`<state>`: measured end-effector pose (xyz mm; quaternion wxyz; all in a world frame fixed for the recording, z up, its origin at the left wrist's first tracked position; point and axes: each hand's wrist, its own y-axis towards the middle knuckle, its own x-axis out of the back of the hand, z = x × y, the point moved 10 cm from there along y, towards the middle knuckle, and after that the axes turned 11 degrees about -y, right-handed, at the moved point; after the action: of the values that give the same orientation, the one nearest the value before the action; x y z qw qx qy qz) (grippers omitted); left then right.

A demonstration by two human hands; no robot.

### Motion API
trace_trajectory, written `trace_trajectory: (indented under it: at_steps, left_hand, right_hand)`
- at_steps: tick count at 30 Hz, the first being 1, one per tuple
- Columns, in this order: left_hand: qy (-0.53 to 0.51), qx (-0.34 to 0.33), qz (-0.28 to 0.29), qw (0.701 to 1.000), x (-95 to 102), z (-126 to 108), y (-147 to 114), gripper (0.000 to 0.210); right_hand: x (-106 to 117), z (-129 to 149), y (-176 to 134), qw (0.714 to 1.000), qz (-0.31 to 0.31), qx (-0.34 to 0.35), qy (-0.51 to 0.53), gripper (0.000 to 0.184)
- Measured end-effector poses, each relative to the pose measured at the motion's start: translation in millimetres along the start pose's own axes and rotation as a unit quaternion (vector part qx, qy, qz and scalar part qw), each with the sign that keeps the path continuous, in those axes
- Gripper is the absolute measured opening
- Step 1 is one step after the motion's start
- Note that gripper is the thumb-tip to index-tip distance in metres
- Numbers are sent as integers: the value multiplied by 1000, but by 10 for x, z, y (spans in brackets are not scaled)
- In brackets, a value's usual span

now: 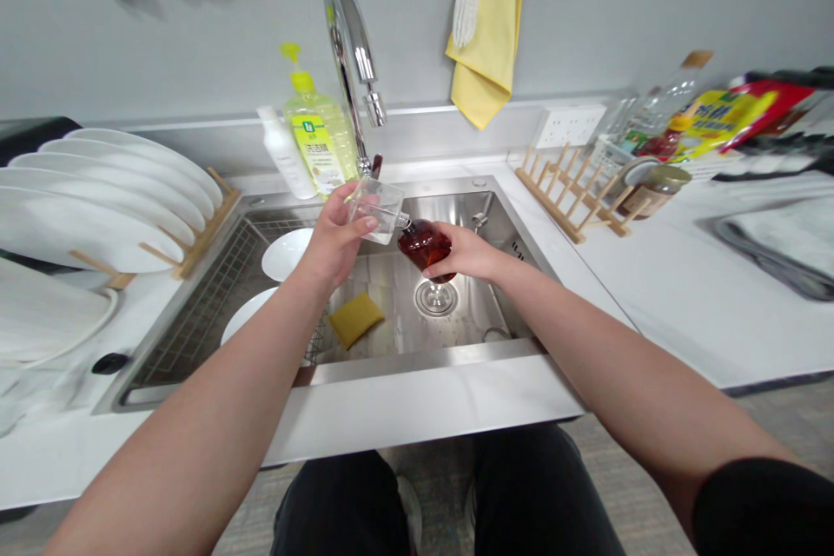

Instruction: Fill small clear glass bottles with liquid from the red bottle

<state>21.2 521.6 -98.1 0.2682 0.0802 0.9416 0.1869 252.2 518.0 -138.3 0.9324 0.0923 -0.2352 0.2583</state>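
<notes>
At four o'clock from the hands, closest of all, a black sleeve (pixel 762 504) is cut off by the edge of view. Over the sink (pixel 417 360), the left hand (pixel 339 236) grasps a clear bottle (pixel 381 210), tipped sideways; the right hand (pixel 467 254) grips a red bottle (pixel 422 248), its fingers partly hiding it. Their mouths sit so close I can't tell whether they touch. The sponge (pixel 356 320) lies toward seven; toward eight, the left forearm (pixel 215 404) covers part of a white dish (pixel 245 311).

Kitchen | steel sink (pixel 417 365) | chrome faucet (pixel 363 56) | soap pump bottle (pixel 319 139) | white plates (pixel 71 221) in wooden rack (pixel 205 234)
</notes>
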Motion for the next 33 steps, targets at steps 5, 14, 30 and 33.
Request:
trace_trajectory:
  at_steps: [5, 14, 30, 33]
  left_hand:
    - [6, -15, 2, 1000, -34, -31, 4, 77]
    - [3, -32, 6, 999, -66, -76, -2, 75]
    - [35, -52, 6, 998, -134, -147, -17, 78]
    - [36, -57, -4, 998, -125, -155, -20, 82]
  right_hand:
    - [-1, 5, -2, 1000, 4, -1, -1, 90]
    - [9, 21, -19, 1000, -2, -9, -12, 88]
    - [-42, 58, -14, 1000, -3, 0, 0, 86]
    - [-50, 58, -11, 1000, -1, 2, 7, 88]
